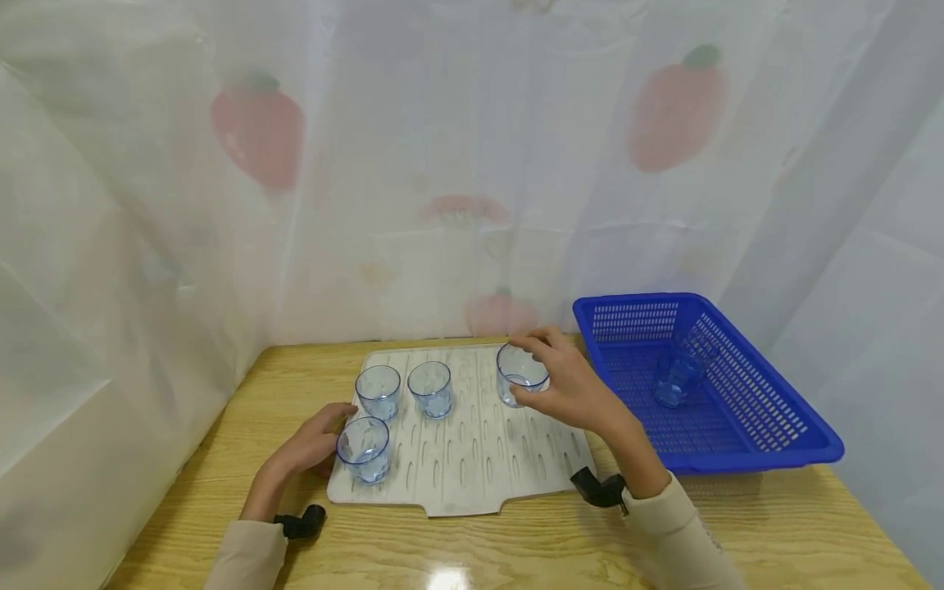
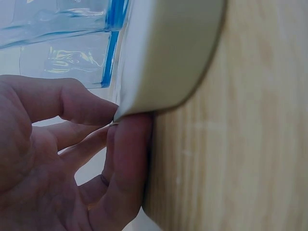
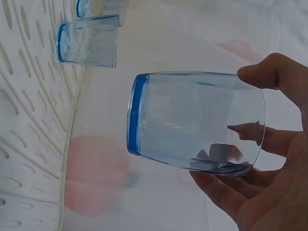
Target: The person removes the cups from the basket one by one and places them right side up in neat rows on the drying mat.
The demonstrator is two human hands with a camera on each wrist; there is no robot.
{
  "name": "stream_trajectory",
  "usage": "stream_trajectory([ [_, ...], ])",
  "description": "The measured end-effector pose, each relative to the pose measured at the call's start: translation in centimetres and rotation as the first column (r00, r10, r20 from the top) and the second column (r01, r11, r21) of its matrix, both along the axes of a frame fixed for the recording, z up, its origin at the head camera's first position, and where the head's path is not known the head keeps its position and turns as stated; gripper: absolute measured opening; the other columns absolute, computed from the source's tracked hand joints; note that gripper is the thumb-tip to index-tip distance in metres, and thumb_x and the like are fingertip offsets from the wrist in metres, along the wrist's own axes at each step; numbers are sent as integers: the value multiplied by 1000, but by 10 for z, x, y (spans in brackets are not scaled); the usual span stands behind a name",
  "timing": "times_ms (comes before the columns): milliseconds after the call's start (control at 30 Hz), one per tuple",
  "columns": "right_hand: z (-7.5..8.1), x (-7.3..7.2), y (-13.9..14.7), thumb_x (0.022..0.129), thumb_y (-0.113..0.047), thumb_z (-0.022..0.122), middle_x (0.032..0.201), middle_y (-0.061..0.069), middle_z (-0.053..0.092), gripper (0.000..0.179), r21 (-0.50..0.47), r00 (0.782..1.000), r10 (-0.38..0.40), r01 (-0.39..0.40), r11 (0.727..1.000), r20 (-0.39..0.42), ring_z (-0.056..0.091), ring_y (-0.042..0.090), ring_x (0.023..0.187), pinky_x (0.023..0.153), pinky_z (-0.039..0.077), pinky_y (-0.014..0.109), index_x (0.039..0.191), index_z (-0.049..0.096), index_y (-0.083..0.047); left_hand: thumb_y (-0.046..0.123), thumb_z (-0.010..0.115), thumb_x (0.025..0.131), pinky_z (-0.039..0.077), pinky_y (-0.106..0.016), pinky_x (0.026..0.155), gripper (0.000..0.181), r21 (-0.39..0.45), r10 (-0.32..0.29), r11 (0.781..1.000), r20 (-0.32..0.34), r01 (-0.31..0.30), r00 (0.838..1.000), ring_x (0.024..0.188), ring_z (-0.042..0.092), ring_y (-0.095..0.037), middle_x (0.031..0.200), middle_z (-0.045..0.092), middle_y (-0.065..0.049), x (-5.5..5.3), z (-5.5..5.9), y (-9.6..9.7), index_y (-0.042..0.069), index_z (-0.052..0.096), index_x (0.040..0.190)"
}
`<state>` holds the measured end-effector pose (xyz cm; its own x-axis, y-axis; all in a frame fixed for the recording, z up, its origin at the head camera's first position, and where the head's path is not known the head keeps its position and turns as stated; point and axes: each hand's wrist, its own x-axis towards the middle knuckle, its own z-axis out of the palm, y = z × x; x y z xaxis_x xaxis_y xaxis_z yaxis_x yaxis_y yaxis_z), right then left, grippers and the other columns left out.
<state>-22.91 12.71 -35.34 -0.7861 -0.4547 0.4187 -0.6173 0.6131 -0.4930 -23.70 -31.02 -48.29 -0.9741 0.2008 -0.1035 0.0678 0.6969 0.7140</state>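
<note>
My right hand [image 1: 564, 385] grips a clear bluish glass [image 1: 516, 387] near its rim, thumb and fingers spread on its sides. In the right wrist view, its thick blue base [image 3: 135, 114] hangs apart from the ribbed surface. Below is a pale slotted draining board [image 1: 472, 447]. My left hand [image 1: 315, 441] pinches the board's near-left edge between thumb and fingers, plain in the left wrist view. Close beside it stands a glass [image 1: 365, 455], upright on the board. Two similar glasses, one at the back left [image 1: 378, 397] and one right of it [image 1: 432, 392], also stand upright.
To the right stands a blue plastic basket [image 1: 770, 459] with slotted walls, holding more glasses [image 1: 673, 385]. The board lies on a wooden table [image 1: 383, 549]. A white curtain [image 1: 413, 270] with faint strawberry prints closes off the back and sides.
</note>
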Motion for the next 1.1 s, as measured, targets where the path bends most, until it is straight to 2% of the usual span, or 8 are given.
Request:
stream_trajectory([
  [167, 1, 2, -5, 87, -21, 79, 136, 14, 54, 64, -5, 1000, 5, -5, 1000, -1, 58, 32, 116, 93, 55, 48, 146, 56, -9, 1, 51, 91, 30, -71, 117, 60, -10, 4, 1000, -13, -4, 1000, 151, 27, -54, 160, 36, -29, -1, 0, -1, -2, 44, 151],
  [367, 2, 3, -10, 87, -22, 79, 138, 14, 54, 64, -8, 1000, 11, -11, 1000, -8, 59, 31, 115, 93, 55, 48, 146, 57, -9, -1, 50, 89, 39, -68, 112, 62, -14, 6, 1000, -2, -6, 1000, 150, 28, -54, 160, 35, -29, 0, -1, -1, -1, 44, 151],
  [500, 3, 3, -14, 87, -23, 79, 138, 13, 55, 64, -9, 1000, 18, -19, 1000, -18, 60, 30, 115, 92, 55, 46, 145, 58, -9, -2, 50, 88, 54, -58, 99, 63, -7, 8, 1000, 4, -8, 1000, 148, 31, -54, 160, 34, -29, 1, -1, 0, -1, 44, 151],
  [600, 2, 3, -17, 86, -24, 80, 136, 11, 56, 63, -4, 999, 19, -19, 1000, -30, 59, 28, 113, 91, 55, 44, 143, 59, -9, -2, 50, 88, 60, -49, 82, 64, 10, 17, 1000, 15, -17, 1000, 145, 33, -53, 161, 33, -30, 1, -1, 1, -1, 44, 151],
  [800, -2, 4, -24, 86, -24, 80, 134, 9, 55, 62, 16, 999, 32, -32, 999, -23, 59, 25, 113, 93, 55, 44, 142, 60, -9, -3, 51, 88, 59, -40, 62, 64, 61, 37, 997, 39, -39, 999, 138, 37, -51, 162, 29, -30, 2, -1, 2, -1, 42, 152],
  [867, -4, 5, -26, 86, -24, 80, 134, 9, 55, 62, 16, 999, 40, -40, 999, -10, 59, 25, 114, 94, 54, 45, 143, 60, -9, -2, 52, 88, 59, -38, 59, 64, 65, 36, 997, 42, -39, 998, 135, 39, -51, 162, 29, -31, 2, -1, 2, -1, 42, 152],
  [1033, -4, 6, -31, 87, -23, 80, 135, 11, 54, 63, 13, 998, 60, -60, 998, 15, 59, 27, 116, 96, 54, 47, 144, 58, -8, -3, 51, 88, 58, -39, 56, 65, 71, 38, 997, 47, -41, 998, 131, 42, -50, 162, 29, -31, 3, 0, 2, -1, 41, 152],
  [1100, -5, 6, -33, 88, -24, 80, 136, 11, 53, 63, 12, 997, 68, -68, 998, 26, 59, 27, 117, 97, 55, 47, 144, 58, -8, -3, 52, 88, 59, -41, 61, 65, 59, 31, 998, 39, -33, 999, 134, 40, -50, 161, 30, -31, 3, 0, 1, -2, 42, 152],
])
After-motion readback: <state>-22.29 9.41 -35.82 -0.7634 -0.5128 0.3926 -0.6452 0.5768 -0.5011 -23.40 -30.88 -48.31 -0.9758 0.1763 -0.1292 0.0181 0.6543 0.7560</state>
